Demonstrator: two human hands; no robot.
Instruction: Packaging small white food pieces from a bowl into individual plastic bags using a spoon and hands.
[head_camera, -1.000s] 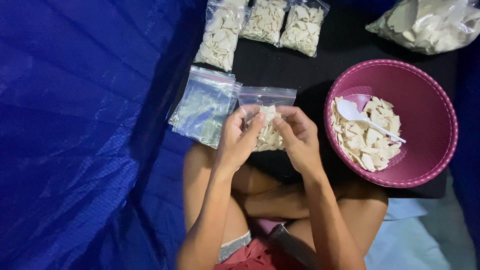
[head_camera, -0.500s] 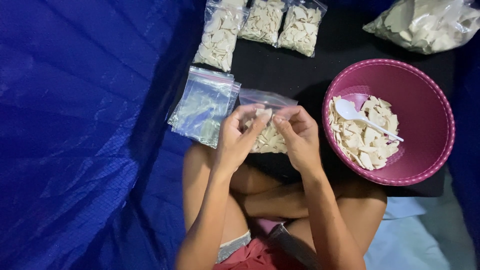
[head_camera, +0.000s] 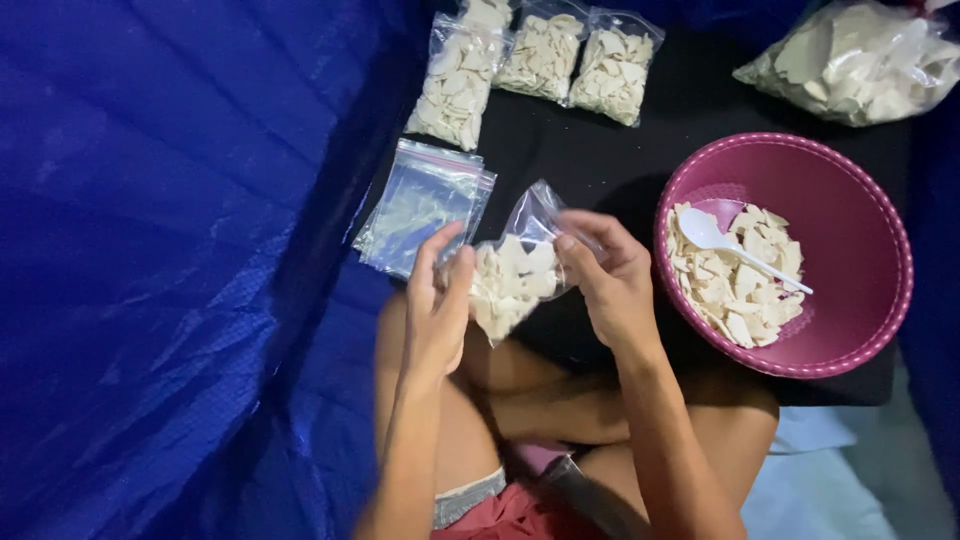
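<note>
Both hands are on the small clear bag (head_camera: 512, 280) of pale chips now, and it has tipped since half a second ago: earlier it sat squarely between the fingers with its top edge level, now it slants, its open mouth lifted toward the far side and its filled bottom hanging toward the person's knees. The left hand (head_camera: 438, 305) is closed around the bag's left side, thumb and fingers pinching the plastic. The right hand (head_camera: 610, 275) has its fingers curled on the bag's upper right edge, gripping the plastic there. The bag hangs just above the near edge of the black mat (head_camera: 600, 160), over the person's lap. Just beyond the left hand lies the stack of empty clear bags (head_camera: 425, 205), unmoved near the mat's left edge. Right of the hands, the pink bowl (head_camera: 850, 180) holds chips and a white spoon (head_camera: 735, 250), as before. Three filled bags (head_camera: 545, 60) line the far edge, and a large bag of chips (head_camera: 850, 60) sits at the far right corner.
</note>
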